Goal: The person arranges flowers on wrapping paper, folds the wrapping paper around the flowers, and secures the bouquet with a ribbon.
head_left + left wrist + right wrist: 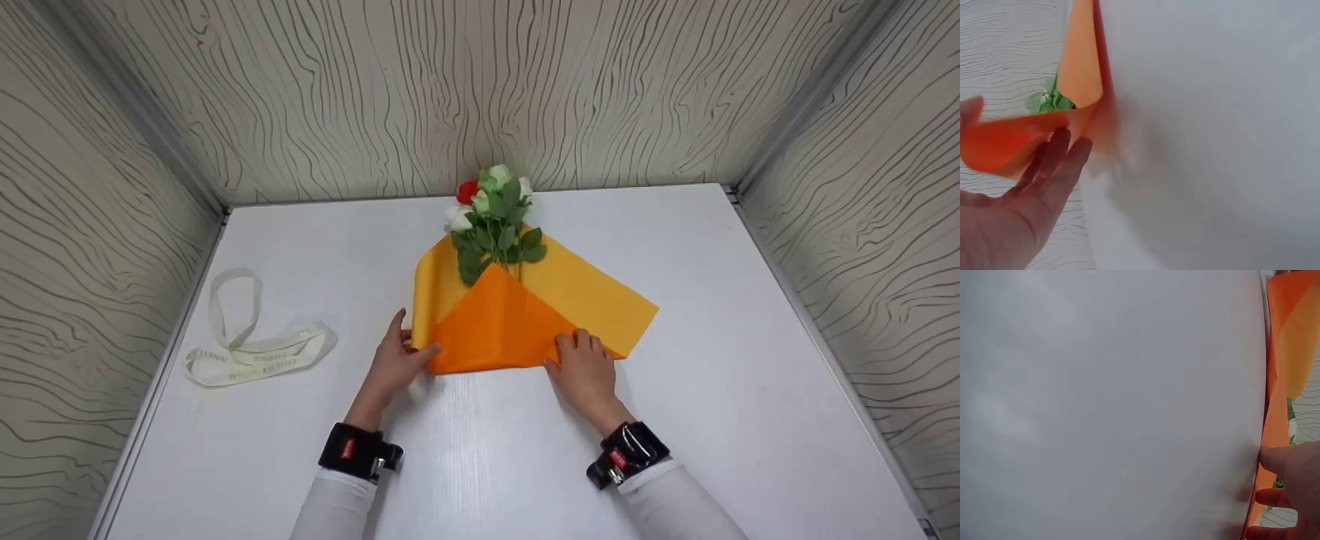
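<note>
In the head view, a sheet of yellow wrapping paper (592,292) lies on the white table (750,390), its lower part turned up into a pointed orange flap (491,330). A bunch of flowers (495,217), with red, white and pale green heads, lies on the paper with its leafy stems running down behind the flap's tip. The left hand (397,361) pinches the paper's lower left corner, thumb in front and fingers behind, where the left side curls up. The right hand (589,375) rests bent fingers on the flap's right part, thumb at the bottom edge; whether it grips or only presses, I cannot tell. A pale lettered ribbon (262,364) lies looped on the left of the table, apart from the paper. In the left wrist view, the fingers reach behind the raised orange paper, with green leaves beyond. In the right wrist view, thumb and fingertips touch the folded edge.
</note>
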Tool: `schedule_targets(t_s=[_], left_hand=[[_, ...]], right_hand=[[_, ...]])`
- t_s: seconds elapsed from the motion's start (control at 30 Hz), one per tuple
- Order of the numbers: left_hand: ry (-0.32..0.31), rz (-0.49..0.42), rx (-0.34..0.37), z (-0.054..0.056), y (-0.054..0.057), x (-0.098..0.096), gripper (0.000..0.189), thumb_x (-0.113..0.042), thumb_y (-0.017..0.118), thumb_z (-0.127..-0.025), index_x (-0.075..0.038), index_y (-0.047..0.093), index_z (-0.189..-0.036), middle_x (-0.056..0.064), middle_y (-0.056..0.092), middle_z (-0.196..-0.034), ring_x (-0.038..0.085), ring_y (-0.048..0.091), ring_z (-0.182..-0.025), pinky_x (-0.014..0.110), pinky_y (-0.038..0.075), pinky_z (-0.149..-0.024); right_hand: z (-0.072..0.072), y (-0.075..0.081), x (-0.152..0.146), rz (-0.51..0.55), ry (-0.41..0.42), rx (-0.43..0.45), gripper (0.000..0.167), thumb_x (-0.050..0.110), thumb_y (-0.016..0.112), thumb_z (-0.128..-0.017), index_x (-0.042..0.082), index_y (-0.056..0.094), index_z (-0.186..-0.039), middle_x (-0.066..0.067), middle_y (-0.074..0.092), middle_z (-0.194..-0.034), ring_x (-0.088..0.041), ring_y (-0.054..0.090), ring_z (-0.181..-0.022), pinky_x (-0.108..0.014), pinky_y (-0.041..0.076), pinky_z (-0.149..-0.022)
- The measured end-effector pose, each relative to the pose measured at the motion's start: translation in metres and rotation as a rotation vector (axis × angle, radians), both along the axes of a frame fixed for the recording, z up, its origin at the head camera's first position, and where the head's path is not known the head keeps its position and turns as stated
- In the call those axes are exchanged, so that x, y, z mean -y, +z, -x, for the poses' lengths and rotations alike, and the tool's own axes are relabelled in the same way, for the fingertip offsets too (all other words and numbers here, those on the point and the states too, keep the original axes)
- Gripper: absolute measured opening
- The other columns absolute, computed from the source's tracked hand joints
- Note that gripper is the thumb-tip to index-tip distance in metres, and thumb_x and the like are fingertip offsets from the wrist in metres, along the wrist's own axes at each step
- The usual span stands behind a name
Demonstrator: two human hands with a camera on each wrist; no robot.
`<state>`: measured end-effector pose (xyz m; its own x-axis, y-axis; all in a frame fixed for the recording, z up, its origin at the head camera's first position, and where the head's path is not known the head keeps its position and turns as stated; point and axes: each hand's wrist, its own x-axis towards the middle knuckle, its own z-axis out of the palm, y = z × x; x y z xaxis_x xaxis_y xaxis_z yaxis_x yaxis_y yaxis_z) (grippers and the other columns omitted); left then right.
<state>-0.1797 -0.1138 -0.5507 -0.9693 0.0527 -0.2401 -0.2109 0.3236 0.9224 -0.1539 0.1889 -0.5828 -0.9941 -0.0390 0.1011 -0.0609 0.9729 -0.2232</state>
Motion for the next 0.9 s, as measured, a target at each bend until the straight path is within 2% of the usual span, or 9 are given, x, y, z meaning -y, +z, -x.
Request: schedule_targets(t_s=[0.13,0.27,0.37,0.5,0.57,0.73,0.8,0.9], left_hand=[[-0.009,-0.028,0.045,-0.004,-0.003,-0.003,0.079,-0.035,0.072,-0.072,-0.014,0.029,-0.134,0.007,0.048,-0.118,0.022,0.049,-0.101,0.039,0.043,-0.086],[0.028,-0.005,0.054,-0.008,-0.009,-0.004,0.065,-0.025,0.070,-0.074,-0.005,0.037,-0.126,0.010,0.047,-0.122,0.023,0.044,-0.107,0.041,0.032,-0.096],[0.030,-0.040,0.024,-0.010,-0.007,-0.006,0.055,-0.019,0.065,-0.079,-0.001,0.040,-0.124,0.012,0.050,-0.115,0.024,0.046,-0.099,0.038,0.037,-0.090],[0.011,-0.113,-0.012,-0.012,0.005,-0.014,0.049,-0.025,0.059,-0.085,-0.011,0.040,-0.127,0.008,0.050,-0.115,0.022,0.049,-0.092,0.036,0.045,-0.078],[-0.005,-0.121,-0.002,-0.013,0.010,-0.019,0.052,-0.037,0.056,-0.086,-0.016,0.037,-0.130,0.006,0.050,-0.117,0.023,0.050,-0.092,0.039,0.046,-0.076],[-0.089,-0.104,0.042,-0.014,0.011,-0.034,0.080,-0.061,0.053,-0.076,-0.028,0.019,-0.141,0.006,0.042,-0.130,0.023,0.047,-0.107,0.044,0.039,-0.089],[-0.136,-0.098,0.043,-0.015,0.008,-0.039,0.087,-0.060,0.057,-0.073,-0.032,0.012,-0.142,0.008,0.040,-0.132,0.023,0.046,-0.109,0.044,0.038,-0.090],[-0.203,-0.138,-0.010,-0.017,0.004,-0.046,0.090,-0.049,0.065,-0.074,-0.029,0.011,-0.142,0.011,0.038,-0.132,0.025,0.048,-0.108,0.040,0.041,-0.089]], right_hand=[[0.000,-0.001,0.000,-0.005,0.002,-0.002,0.045,0.042,0.062,-0.079,0.011,0.052,-0.110,-0.015,0.043,-0.107,-0.031,0.040,-0.096,-0.046,0.036,-0.076],[0.000,-0.002,-0.001,-0.010,0.004,-0.004,0.045,0.043,0.062,-0.079,0.011,0.052,-0.111,-0.015,0.043,-0.107,-0.031,0.039,-0.096,-0.046,0.036,-0.077],[0.000,-0.002,-0.001,-0.015,0.005,-0.013,0.046,0.043,0.062,-0.079,0.011,0.052,-0.110,-0.015,0.043,-0.106,-0.031,0.039,-0.095,-0.045,0.036,-0.076],[0.000,-0.002,-0.001,-0.024,0.009,-0.027,0.047,0.042,0.063,-0.078,0.009,0.053,-0.110,-0.015,0.044,-0.106,-0.031,0.040,-0.095,-0.044,0.036,-0.074],[0.000,-0.002,-0.001,-0.023,0.012,-0.030,0.047,0.041,0.064,-0.078,0.009,0.053,-0.110,-0.016,0.044,-0.106,-0.032,0.040,-0.095,-0.045,0.036,-0.074],[-0.001,-0.001,0.000,-0.013,0.006,-0.016,0.047,0.042,0.063,-0.079,0.009,0.053,-0.111,-0.016,0.043,-0.108,-0.031,0.040,-0.096,-0.045,0.036,-0.076],[-0.001,0.000,0.000,-0.008,0.004,-0.001,0.048,0.043,0.062,-0.079,0.010,0.052,-0.112,-0.015,0.043,-0.109,-0.031,0.039,-0.096,-0.045,0.036,-0.076],[-0.001,0.002,0.000,-0.004,0.002,0.012,0.048,0.043,0.062,-0.079,0.010,0.051,-0.113,-0.015,0.043,-0.109,-0.030,0.039,-0.096,-0.045,0.036,-0.077]])
